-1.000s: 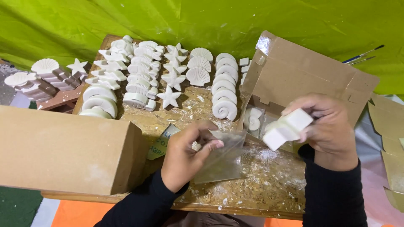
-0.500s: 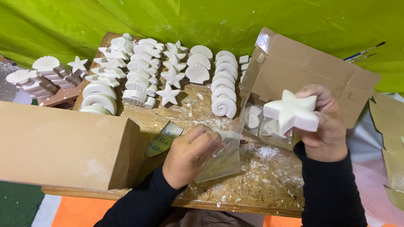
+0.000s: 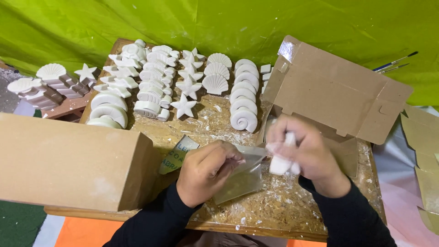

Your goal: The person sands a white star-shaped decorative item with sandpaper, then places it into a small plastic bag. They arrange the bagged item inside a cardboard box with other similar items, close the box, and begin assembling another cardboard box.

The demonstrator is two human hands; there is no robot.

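Right hand [image 3: 307, 148] grip closed around white plaster piece [image 3: 280, 163], long axis upright, protruding below fingers; left hand [image 3: 206, 171] pinches clear bag [image 3: 238, 179] mouth beside it.

On my board [image 3: 256, 210]: two cardboard boxes, one closed [image 3: 68, 164] at my left and one open [image 3: 338, 96] at my right; one clear plastic bag [image 3: 240, 176] and one white cast piece [image 3: 281, 162], one in each of my two hands. Three flat white scallop shells [image 3: 216, 73] stand in a column beside a row of six spiral shells [image 3: 243, 98], and two thin brushes [image 3: 393, 64] lie on the green sheet [image 3: 228, 23]; the other stacked casts overlap too much to count.
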